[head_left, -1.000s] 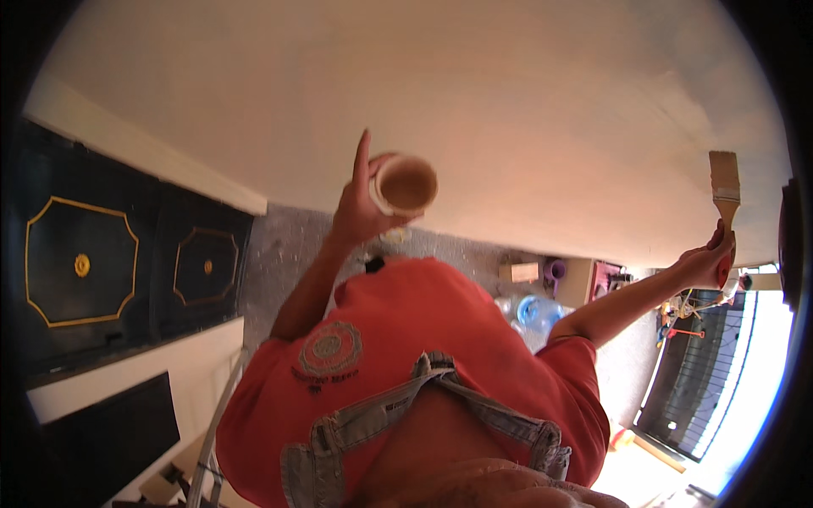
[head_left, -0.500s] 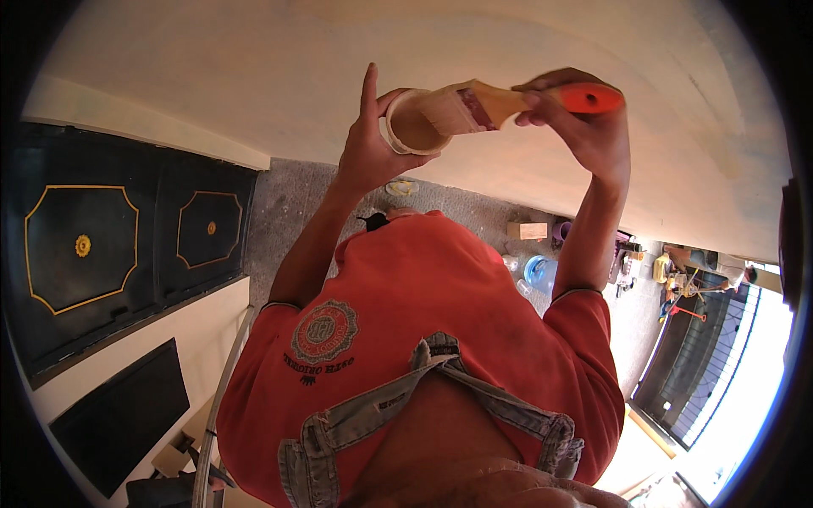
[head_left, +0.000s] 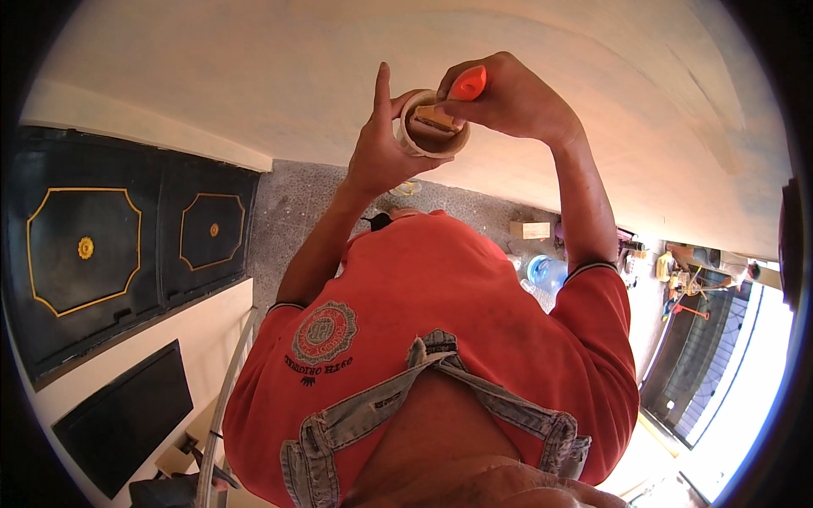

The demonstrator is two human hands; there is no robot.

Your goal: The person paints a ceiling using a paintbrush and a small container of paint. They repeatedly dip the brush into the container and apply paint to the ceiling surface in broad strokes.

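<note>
Orange-handled brush pinched in closed right hand, bristles inside cup | small cup wrapped by left hand, forefinger up, near wall | cup likely light, spillable; hold its sides

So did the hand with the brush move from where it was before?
Yes. The right hand swung left, away from the bright doorway, bringing the brush into the cup.
</note>
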